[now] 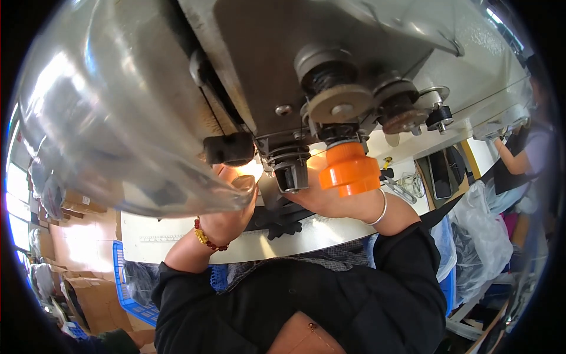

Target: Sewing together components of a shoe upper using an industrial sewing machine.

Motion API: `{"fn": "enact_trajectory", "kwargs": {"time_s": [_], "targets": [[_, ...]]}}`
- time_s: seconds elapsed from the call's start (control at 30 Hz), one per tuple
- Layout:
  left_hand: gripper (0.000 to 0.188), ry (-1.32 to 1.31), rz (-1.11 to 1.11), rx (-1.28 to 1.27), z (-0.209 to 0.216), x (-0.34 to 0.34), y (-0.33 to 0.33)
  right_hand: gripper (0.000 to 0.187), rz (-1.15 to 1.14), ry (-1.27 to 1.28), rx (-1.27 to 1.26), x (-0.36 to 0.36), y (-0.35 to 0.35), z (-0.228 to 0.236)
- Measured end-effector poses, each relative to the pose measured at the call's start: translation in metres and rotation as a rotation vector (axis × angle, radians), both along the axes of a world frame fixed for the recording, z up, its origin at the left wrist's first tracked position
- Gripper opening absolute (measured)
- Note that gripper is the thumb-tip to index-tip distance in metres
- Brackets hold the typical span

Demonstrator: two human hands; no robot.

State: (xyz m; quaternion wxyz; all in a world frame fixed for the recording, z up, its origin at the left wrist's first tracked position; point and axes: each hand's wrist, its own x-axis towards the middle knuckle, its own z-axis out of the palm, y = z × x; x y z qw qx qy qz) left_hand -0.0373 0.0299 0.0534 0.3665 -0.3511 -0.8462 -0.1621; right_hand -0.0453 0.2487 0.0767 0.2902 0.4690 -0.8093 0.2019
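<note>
The head of a sewing machine (pixel 259 76) fills the upper view, with thread tension dials (pixel 341 105) and an orange knob (pixel 350 170) on its front. Beneath it, beside the lit needle area, my left hand (pixel 231 219) rests by a piece of black fabric (pixel 262 219); a clear plastic guard (pixel 135 147) and machine parts cover most of its fingers. My right hand (pixel 339 203) is on the fabric's right side, its fingers hidden behind the orange knob and a black dial. A dark piece with a scalloped edge (pixel 285 229) lies between my wrists.
The white table (pixel 159 230) bears a printed ruler strip near its front edge. Scissors (pixel 402 192) and a dark-filled box (pixel 442 174) are at the right. Blue baskets (pixel 121 277), cartons (pixel 88 304) and plastic bags (pixel 480 236) stand around. Another person (pixel 530 147) works at far right.
</note>
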Motion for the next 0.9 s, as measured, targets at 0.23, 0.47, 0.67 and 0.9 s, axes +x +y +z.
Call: {"fn": "enact_trajectory", "kwargs": {"time_s": [0.23,0.47,0.67,0.9], "targets": [[0.019,-0.017,0.057,-0.001,-0.024,-0.002,-0.016,0.019,0.019,0.009,-0.036,-0.005,-0.004,-0.010],[0.033,-0.180,-0.002,0.140,-0.019,-0.001,-0.011,0.023,-0.066,0.111,-0.039,-0.006,-0.010,-0.029],[0.034,-0.004,0.044,0.002,-0.011,-0.001,-0.011,0.015,-0.058,-0.175,-0.144,-0.002,-0.004,-0.007],[0.026,-0.142,0.036,-0.077,-0.001,0.009,-0.011,0.012,-0.054,-0.101,-0.172,-0.007,0.003,-0.001]]}}
